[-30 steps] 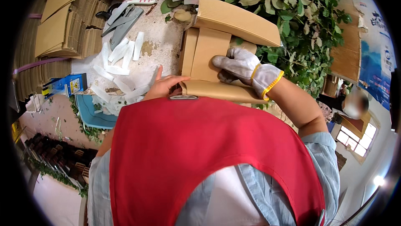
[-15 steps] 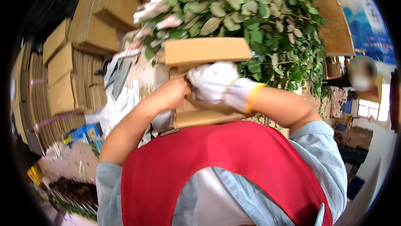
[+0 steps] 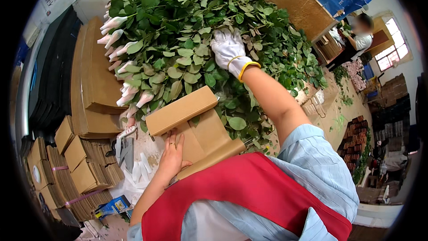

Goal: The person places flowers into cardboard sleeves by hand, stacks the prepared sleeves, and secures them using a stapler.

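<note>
A folded brown cardboard sheet [image 3: 209, 129] lies in front of me, its far edge bent up into a box-like fold. My left hand [image 3: 171, 155], bare with a ring on one finger, rests on its left part with fingers stretched out. Beyond it is a large heap of leafy flower stems [image 3: 187, 53]; the buds [image 3: 115, 39] at its left end are wrapped in pale net sleeves. My right hand [image 3: 229, 50], in a white glove with a yellow cuff, lies on the leaves with its fingers apart; I see nothing held in it.
At the left stand stacks of folded cardboard [image 3: 89, 167] and tall brown sheets [image 3: 98, 76]. Grey shears [image 3: 126, 154] and white net sleeves [image 3: 141, 167] lie beside the cardboard, with a blue box [image 3: 117, 205] nearer. Another person [image 3: 362, 38] stands far right.
My right hand has left the cardboard and moved up onto the leaves. The left, earlier closed beside it, now lies flat on the sheet. The view has turned.
</note>
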Motion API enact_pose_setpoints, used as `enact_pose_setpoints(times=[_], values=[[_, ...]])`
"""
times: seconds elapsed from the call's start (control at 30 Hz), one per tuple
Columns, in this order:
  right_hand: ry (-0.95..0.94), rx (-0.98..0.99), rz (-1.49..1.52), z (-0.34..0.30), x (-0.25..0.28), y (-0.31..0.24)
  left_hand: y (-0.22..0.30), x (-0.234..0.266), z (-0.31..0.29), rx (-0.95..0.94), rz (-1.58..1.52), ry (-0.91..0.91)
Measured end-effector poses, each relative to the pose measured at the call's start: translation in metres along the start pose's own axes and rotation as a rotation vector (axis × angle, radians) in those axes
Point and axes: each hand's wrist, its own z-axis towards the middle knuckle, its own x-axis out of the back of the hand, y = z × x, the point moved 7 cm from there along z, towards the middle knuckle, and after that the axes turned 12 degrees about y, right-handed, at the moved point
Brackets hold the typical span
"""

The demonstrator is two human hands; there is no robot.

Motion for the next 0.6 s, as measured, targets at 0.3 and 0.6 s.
enact_pose_setpoints(times=[0.3,0.6], values=[[-0.013,0.085,-0.093,0.024,0.094,0.055,-0.009,-0.004,-0.011,-0.019,-0.124,0.062],[0.223,-0.053,0.429,-0.144,0.152,0.098,-0.033,-0.023,-0.001,0.108,-0.954,0.025]])
